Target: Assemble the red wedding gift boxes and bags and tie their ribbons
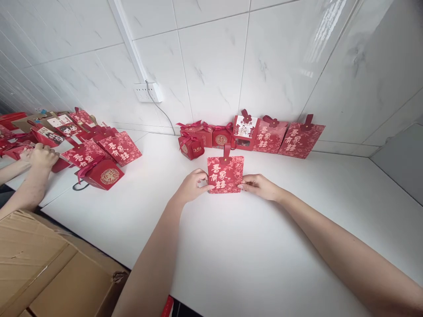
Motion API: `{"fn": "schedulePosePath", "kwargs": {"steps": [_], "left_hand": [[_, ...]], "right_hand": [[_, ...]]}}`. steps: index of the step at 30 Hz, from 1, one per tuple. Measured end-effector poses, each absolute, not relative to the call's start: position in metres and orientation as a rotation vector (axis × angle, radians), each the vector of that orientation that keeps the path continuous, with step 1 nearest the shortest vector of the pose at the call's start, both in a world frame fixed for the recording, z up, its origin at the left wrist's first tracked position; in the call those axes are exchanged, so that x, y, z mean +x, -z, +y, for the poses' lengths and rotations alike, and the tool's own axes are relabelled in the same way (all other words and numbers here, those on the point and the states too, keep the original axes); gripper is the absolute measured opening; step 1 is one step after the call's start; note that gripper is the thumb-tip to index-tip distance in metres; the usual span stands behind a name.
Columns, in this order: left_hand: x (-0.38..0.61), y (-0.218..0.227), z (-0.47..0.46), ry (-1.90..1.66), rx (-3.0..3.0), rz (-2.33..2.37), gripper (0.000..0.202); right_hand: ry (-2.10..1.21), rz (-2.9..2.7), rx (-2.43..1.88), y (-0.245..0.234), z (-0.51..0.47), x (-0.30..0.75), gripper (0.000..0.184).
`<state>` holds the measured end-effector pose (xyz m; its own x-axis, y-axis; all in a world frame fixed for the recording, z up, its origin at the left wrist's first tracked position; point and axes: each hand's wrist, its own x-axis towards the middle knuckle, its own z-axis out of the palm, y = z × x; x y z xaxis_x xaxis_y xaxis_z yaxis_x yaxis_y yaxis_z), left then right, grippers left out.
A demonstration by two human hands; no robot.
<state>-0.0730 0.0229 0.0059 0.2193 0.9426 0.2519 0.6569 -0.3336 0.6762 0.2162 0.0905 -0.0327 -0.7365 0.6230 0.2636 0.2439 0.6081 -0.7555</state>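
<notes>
A red gift box (226,176) with pale characters, a floral print and a dark red strap on top stands upright on the white table. My left hand (193,187) pinches its left edge, thumb at the lower front corner. On the opposite side, my right hand (259,186) grips the lower right edge between thumb and fingers. Behind it along the wall stand two matching red boxes (299,140), a box with a white picture panel (243,132) and several small ribbon-tied boxes (192,147).
At left, another person's hands (42,156) are among many red gift boxes. A ribbon-tied box (104,174) lies near that pile. An open cardboard carton (66,268) stands at the table's lower left edge. A wall socket (147,92) with a grey cable is on the tiles.
</notes>
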Motion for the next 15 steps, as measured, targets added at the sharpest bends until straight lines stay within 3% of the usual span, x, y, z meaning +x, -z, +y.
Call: {"fn": "schedulePosePath", "kwargs": {"steps": [4,8,10,15], "left_hand": [[-0.071,-0.005,0.026,-1.258,1.861,1.358,0.042],[-0.063,0.002,0.034,-1.3,1.524,1.166,0.066],[-0.06,0.007,0.037,-1.245,1.47,1.117,0.059],[-0.06,0.014,0.041,-1.2,1.346,1.052,0.052]], "right_hand": [[-0.787,-2.0,-0.759,0.031,0.095,0.219,0.042],[-1.046,-1.713,-0.67,0.038,0.098,0.212,0.057],[-1.224,-1.703,-0.595,0.043,0.098,0.207,0.061],[-1.406,-1.701,-0.546,0.045,0.095,0.201,0.05]]}}
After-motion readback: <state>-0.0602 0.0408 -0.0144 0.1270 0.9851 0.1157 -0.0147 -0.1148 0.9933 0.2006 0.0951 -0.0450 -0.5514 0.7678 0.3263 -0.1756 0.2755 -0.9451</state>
